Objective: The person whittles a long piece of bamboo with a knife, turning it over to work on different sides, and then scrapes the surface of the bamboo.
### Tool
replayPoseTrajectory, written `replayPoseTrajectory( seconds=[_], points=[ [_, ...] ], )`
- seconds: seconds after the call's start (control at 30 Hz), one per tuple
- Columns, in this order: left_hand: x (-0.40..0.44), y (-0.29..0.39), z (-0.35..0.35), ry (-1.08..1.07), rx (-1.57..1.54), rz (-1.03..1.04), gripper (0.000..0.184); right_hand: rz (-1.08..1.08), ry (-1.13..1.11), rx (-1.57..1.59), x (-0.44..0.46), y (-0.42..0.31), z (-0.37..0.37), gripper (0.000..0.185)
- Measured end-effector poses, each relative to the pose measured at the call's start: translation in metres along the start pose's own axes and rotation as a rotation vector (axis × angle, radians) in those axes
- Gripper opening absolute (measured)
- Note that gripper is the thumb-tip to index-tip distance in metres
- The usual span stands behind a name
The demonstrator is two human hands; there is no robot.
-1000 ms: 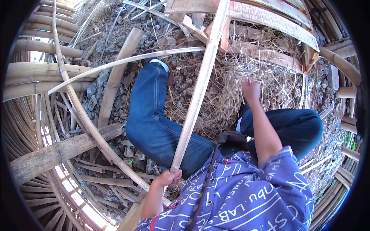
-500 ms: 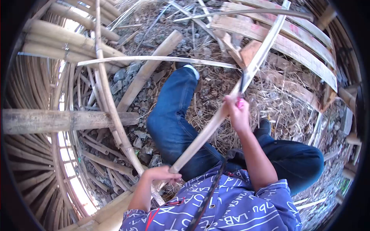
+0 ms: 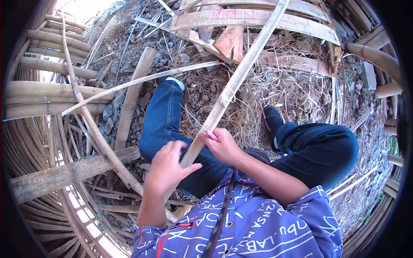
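Observation:
A long pale bamboo strip point(image 3: 232, 84) slants from the top of the head view down toward my lap, crossing over my bent leg. My right hand point(image 3: 223, 146) is closed around a pink-handled knife point(image 3: 211, 135) and presses against the strip's near side. Only a thin line of the blade shows, sticking out past the strip's left edge. Beside the strip's lower end, my left hand point(image 3: 165, 165) is raised with fingers spread and thumb stretched out, holding nothing. The strip's lowest part is partly hidden behind that hand.
A wooden pallet point(image 3: 258, 19) lies ahead. Another thin bamboo strip point(image 3: 142, 79) crosses above my left foot. Bamboo poles point(image 3: 133, 99) and a bamboo frame point(image 3: 43, 96) stand at left. Dry shavings point(image 3: 249, 112) and stones cover the ground between my legs.
My right hand has come down along the strip toward my body with the knife. My left hand has let go of the strip's lower end and opened. The view has shifted.

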State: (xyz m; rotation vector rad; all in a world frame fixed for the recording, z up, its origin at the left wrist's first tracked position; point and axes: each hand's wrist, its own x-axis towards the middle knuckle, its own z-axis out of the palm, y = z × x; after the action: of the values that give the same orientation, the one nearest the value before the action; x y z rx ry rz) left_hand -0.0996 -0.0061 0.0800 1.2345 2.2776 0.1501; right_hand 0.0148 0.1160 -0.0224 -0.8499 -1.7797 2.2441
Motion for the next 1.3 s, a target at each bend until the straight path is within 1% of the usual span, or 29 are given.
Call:
replayPoseTrajectory(
  seconds=[0.03, 0.07, 0.1, 0.17, 0.2, 0.23, 0.27, 0.3, 0.37, 0.4, 0.43, 0.5, 0.57, 0.6, 0.63, 0.7, 0.73, 0.77, 0.83, 0.87, 0.9, 0.97, 1.0, 1.03, 1.13, 1.17, 1.23, 1.27, 1.3],
  points=[
    [0.01, 0.004, 0.003, -0.078, -0.153, 0.022, 0.056, 0.0, 0.004, -0.007, 0.001, -0.001, -0.004, 0.029],
    [0.023, -0.001, 0.014, -0.059, -0.131, 0.115, 0.053, 0.012, 0.007, -0.034, 0.001, -0.003, -0.008, 0.029],
    [0.035, -0.003, 0.022, -0.051, -0.137, 0.118, 0.053, 0.023, 0.011, -0.062, 0.002, -0.004, -0.012, 0.029],
    [0.056, -0.004, 0.036, -0.241, -0.471, 0.042, 0.045, 0.02, 0.027, -0.052, 0.002, -0.005, -0.019, 0.03],
    [0.064, -0.004, 0.042, -0.241, -0.472, 0.049, 0.045, 0.021, 0.045, -0.033, 0.002, -0.005, -0.023, 0.03],
    [0.072, -0.004, 0.046, -0.292, -0.644, -0.004, 0.039, 0.022, 0.064, -0.011, 0.002, -0.005, -0.027, 0.031],
    [0.078, -0.003, 0.049, -0.344, -0.816, -0.058, 0.034, -0.031, 0.097, -0.038, 0.0, -0.008, -0.033, 0.032],
    [0.082, 0.001, 0.047, -0.347, -0.819, -0.051, 0.034, -0.031, 0.103, -0.044, 0.0, -0.011, -0.039, 0.032],
    [0.088, 0.007, 0.044, -0.353, -0.792, -0.022, 0.03, -0.004, 0.221, 0.046, 0.002, -0.017, -0.051, 0.034],
    [0.091, 0.006, 0.046, -0.356, -0.796, -0.018, 0.03, 0.012, 0.259, 0.031, 0.006, -0.02, -0.059, 0.037],
    [0.095, 0.003, 0.05, -0.372, -0.861, -0.026, 0.031, -0.019, 0.294, -0.024, 0.013, -0.017, -0.069, 0.04],
    [0.1, 0.001, 0.057, -0.395, -0.925, -0.03, 0.033, -0.059, 0.37, -0.527, 0.027, -0.016, -0.094, 0.043],
    [0.103, 0.0, 0.062, -0.353, -0.973, -0.003, 0.034, -0.039, 0.458, -0.725, 0.037, -0.018, -0.116, 0.047],
    [0.105, -0.001, 0.063, -0.361, -1.008, 0.005, 0.032, -0.08, 0.503, -0.836, 0.038, -0.021, -0.118, 0.046],
    [0.107, -0.001, 0.064, -0.364, -1.014, 0.005, 0.032, -0.075, 0.502, -0.841, 0.04, -0.02, -0.119, 0.046],
    [0.111, -0.001, 0.066, -0.372, -1.078, 0.037, 0.03, -0.231, 0.604, -0.82, 0.047, -0.009, -0.12, 0.044],
    [0.113, -0.001, 0.067, -0.373, -1.083, 0.033, 0.03, -0.316, 0.642, -0.8, 0.053, -0.001, -0.122, 0.039],
    [0.114, 0.0, 0.067, -0.384, -1.076, 0.029, 0.028, -0.314, 0.636, -0.801, 0.057, 0.003, -0.126, 0.039],
    [0.114, -0.003, 0.069, -0.394, -1.071, 0.018, 0.026, -0.287, 0.554, -0.692, 0.061, 0.009, -0.13, 0.037],
    [0.114, -0.006, 0.07, -0.41, -1.112, 0.022, 0.027, -0.312, 0.515, -0.615, 0.062, 0.014, -0.132, 0.035],
    [0.113, -0.008, 0.071, -0.426, -1.153, 0.025, 0.028, -0.311, 0.511, -0.614, 0.061, 0.012, -0.132, 0.035],
    [0.112, -0.011, 0.069, -0.421, -1.166, 0.039, 0.027, -0.28, 0.519, -0.473, 0.055, 0.006, -0.13, 0.034],
    [0.112, -0.011, 0.07, -0.42, -1.179, 0.056, 0.027, -0.376, 0.471, -0.517, 0.056, 0.008, -0.13, 0.035],
    [0.112, -0.011, 0.07, -0.426, -1.179, 0.055, 0.027, -0.359, 0.435, -0.55, 0.053, 0.011, -0.128, 0.037],
    [0.112, -0.01, 0.072, -0.432, -1.193, 0.052, 0.027, -0.197, 0.558, -0.51, 0.065, 0.024, -0.127, 0.041],
    [0.112, -0.009, 0.071, -0.431, -1.208, 0.057, 0.027, -0.195, 0.56, -0.508, 0.068, 0.032, -0.133, 0.041],
    [0.114, -0.009, 0.069, -0.425, -1.221, 0.063, 0.026, -0.222, 0.69, -0.469, 0.073, 0.037, -0.141, 0.041],
    [0.114, -0.008, 0.069, -0.432, -1.216, 0.047, 0.026, -0.27, 0.689, -0.441, 0.072, 0.041, -0.141, 0.039],
    [0.114, -0.008, 0.069, -0.441, -1.214, 0.026, 0.026, -0.267, 0.684, -0.442, 0.068, 0.036, -0.134, 0.039]
  ],
)
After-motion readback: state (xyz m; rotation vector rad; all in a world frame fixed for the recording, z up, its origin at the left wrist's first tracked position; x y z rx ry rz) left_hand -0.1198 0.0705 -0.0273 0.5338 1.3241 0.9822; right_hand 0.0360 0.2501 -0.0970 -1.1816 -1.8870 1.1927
